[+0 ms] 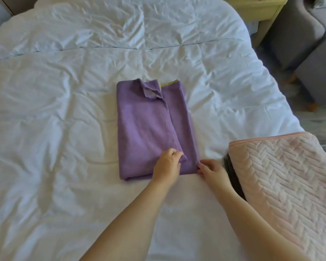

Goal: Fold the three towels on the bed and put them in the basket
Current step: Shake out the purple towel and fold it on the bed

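Note:
A purple towel (149, 125) lies folded lengthwise in the middle of the white bed (55, 129), with a yellow-green strip (170, 82) showing at its far edge. My left hand (167, 164) grips the near corner of the towel's upper folded layer. My right hand (211, 169) pinches the towel's near right corner against the bed. No basket is in view.
A pink quilted blanket (282, 178) lies over something dark (231, 174) at the bed's near right. Beyond the right edge of the bed stand a yellowish bedside table (260, 12) and grey upholstered seats (309, 53).

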The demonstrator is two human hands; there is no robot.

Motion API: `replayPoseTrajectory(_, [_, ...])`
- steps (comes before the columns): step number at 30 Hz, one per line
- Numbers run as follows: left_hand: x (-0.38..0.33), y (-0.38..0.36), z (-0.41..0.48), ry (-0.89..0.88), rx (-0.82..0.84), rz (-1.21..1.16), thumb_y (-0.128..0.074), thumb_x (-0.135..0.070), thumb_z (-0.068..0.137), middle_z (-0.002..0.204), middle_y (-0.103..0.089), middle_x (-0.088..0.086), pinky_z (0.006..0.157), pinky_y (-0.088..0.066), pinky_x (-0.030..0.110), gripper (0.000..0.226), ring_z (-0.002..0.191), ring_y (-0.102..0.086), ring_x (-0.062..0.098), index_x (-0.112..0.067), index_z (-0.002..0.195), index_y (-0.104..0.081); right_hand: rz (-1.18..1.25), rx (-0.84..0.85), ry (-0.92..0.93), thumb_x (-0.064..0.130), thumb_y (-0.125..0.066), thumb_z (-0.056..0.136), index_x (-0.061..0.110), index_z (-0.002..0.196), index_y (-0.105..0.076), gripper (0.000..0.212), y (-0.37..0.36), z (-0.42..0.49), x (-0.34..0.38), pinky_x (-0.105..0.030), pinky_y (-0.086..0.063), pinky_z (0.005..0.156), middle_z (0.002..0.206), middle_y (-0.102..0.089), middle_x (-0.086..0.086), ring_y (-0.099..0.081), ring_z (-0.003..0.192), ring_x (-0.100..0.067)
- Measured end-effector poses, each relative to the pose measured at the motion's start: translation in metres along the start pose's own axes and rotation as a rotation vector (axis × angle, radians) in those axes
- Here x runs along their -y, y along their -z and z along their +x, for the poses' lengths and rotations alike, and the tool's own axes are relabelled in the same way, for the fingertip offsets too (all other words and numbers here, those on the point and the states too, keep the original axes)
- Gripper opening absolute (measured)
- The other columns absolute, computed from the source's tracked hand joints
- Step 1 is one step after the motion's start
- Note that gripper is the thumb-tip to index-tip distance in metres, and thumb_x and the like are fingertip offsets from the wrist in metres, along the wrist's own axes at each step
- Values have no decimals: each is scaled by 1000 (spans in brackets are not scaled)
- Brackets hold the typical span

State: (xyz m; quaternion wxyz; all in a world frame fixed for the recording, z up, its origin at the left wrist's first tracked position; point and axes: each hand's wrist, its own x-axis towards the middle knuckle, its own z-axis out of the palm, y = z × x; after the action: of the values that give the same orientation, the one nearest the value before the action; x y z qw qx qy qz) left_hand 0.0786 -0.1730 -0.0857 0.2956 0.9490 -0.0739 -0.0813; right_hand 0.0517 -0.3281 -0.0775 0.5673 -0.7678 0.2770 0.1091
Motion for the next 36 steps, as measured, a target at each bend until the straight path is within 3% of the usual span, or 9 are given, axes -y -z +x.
replayPoseTrajectory(5, [29,23,-26,-108,-144,187,-80,-16,65,113,-60,5,83,-50,38,55,99,-60,30,-16,117,-63,118,112,-85,14,-53,92,6,84,-62,14,-23,17,17,-28,-56,68,82,-66,-12,-63,65,-15])
replayPoseTrajectory(8, [62,41,-50,29,-247,288,-85,-26,59,119,-59,9,88,-47,43,65,103,-58,33,-16,119,-63,-4,169,-85,30,-59,90,-8,85,-60,39,-40,29,27,-42,-59,75,74,-55,-9,-58,62,-18])
replayPoseTrajectory(10, [81,47,-64,121,-291,307,-86,-23,57,122,-56,14,88,-47,48,69,107,-56,38,-13,121,-62,-74,213,-64,35,-65,85,0,74,-59,37,-49,35,35,-42,-60,69,71,-48,-8,-51,61,-17])
replayPoseTrajectory(16, [100,52,-85,346,-358,-24,-67,7,72,120,-51,14,76,-54,44,57,97,-59,35,-11,125,-57,-202,128,119,26,-70,81,16,75,-61,15,-36,47,42,-20,-38,49,63,-54,5,-48,56,-12])
replayPoseTrajectory(19, [95,45,-83,268,-322,-8,-62,12,71,112,-55,18,67,-55,44,49,84,-62,38,-6,116,-61,-171,39,136,25,-71,82,21,74,-59,15,-10,41,26,-21,-36,52,66,-57,7,-50,58,-8])
replayPoseTrajectory(24, [95,42,-84,306,-286,-1,-63,6,74,106,-53,11,61,-49,34,39,72,-60,32,-11,110,-65,-217,108,45,22,-73,81,19,76,-60,15,2,35,-7,-19,-40,54,70,-61,3,-55,64,-14])
replayPoseTrajectory(27, [97,48,-81,336,-235,3,-64,-3,72,104,-54,7,67,-49,34,35,81,-60,30,-14,106,-66,-274,127,21,27,-76,78,20,78,-59,18,0,41,-4,-23,-40,56,73,-62,3,-55,66,-14])
replayPoseTrajectory(31, [95,69,-67,337,-212,-30,-52,-34,63,116,-56,3,93,-42,34,43,108,-54,24,-20,100,-69,-418,40,137,32,-73,77,22,94,-53,28,-4,50,14,-28,-42,69,91,-58,6,-57,78,-15])
replayPoseTrajectory(36, [93,81,-11,160,-229,120,-53,-39,85,145,-44,12,108,-36,43,51,131,-44,31,-16,131,-58,-414,5,374,24,-68,82,11,111,-56,34,-33,76,64,-33,-43,87,110,-53,-6,-55,97,-22])
